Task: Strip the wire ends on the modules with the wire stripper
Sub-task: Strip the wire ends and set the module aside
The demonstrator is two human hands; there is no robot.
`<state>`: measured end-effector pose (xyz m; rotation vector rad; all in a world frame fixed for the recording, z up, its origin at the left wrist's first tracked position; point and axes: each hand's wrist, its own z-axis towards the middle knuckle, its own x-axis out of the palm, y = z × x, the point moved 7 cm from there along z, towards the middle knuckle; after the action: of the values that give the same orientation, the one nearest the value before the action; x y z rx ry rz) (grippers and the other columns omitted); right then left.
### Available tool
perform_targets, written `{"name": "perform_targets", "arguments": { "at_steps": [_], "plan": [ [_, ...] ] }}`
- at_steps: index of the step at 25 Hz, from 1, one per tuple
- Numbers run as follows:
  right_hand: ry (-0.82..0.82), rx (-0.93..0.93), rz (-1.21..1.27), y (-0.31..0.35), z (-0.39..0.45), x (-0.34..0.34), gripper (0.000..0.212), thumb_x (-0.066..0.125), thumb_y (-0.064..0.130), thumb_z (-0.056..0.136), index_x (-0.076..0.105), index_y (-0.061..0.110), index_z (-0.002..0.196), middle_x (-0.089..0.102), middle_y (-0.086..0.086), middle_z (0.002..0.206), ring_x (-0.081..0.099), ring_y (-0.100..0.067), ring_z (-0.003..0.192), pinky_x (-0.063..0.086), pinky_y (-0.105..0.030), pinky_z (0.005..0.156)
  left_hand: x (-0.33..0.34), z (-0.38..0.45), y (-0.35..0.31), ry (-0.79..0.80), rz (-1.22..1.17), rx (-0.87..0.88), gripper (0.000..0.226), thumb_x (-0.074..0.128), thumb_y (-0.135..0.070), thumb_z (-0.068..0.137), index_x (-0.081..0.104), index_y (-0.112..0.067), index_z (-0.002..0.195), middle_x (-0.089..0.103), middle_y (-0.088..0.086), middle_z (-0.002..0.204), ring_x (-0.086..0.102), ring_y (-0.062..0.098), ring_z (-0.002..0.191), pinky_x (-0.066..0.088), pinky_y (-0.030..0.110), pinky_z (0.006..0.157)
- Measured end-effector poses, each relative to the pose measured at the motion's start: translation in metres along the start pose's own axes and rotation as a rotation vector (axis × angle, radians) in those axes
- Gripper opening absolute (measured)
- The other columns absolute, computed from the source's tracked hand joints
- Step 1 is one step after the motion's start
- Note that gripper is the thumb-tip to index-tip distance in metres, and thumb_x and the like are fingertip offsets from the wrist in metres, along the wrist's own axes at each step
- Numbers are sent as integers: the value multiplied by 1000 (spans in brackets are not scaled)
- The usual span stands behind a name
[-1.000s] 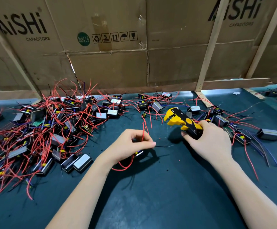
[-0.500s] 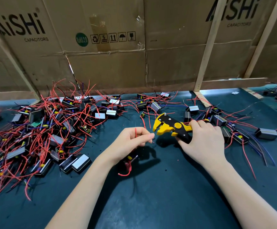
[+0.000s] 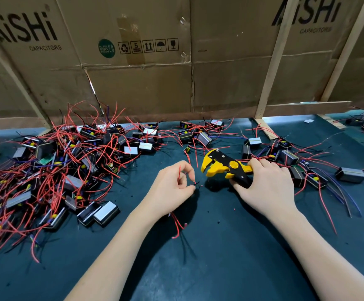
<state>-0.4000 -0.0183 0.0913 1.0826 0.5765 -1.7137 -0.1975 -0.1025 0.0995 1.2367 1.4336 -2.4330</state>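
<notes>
Your right hand [image 3: 270, 187] is clamped around the handles of the yellow-and-black wire stripper [image 3: 224, 167], which has swung down and leftward over the last second so that its open mouth now faces your left hand [image 3: 172, 187]. That hand, lifted off the mat since a second ago, pinches a thin red wire [image 3: 179, 173] upright between thumb and finger; the module it belongs to is hidden under your palm, with more red leads trailing out below the wrist. Tool and wire end are near but not touching, so the strip looks imminent. The unstripped pile of modules [image 3: 68, 168] sits on the left of the dark mat [image 3: 231, 246].
</notes>
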Motion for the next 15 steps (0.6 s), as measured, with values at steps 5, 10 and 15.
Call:
{"name": "perform_targets", "arguments": {
  "at_steps": [5,10,15],
  "plan": [
    [3,8,13,-1,0,1,50,66,60,75,62,15,98,66,-4,93,61,-30,92,36,-38,77,-5,-1,13,-61,-98,-149,26,81,-13,75,62,-14,93,62,-5,75,54,10,59,47,18,64],
    [8,19,-5,-2,1,0,50,66,59,75,63,14,97,66,-4,92,61,-31,92,35,-38,76,-2,-1,10,34,-88,-120,7,72,-13,85,73,-15,79,72,1,62,62,7,52,49,15,59],
    [-2,-30,-21,7,-2,-4,50,71,54,73,63,11,95,66,-8,90,60,-33,88,35,-40,77,2,1,0,115,-405,-72,19,62,-18,95,74,-12,82,65,5,56,54,12,50,46,21,55]
  ]
}}
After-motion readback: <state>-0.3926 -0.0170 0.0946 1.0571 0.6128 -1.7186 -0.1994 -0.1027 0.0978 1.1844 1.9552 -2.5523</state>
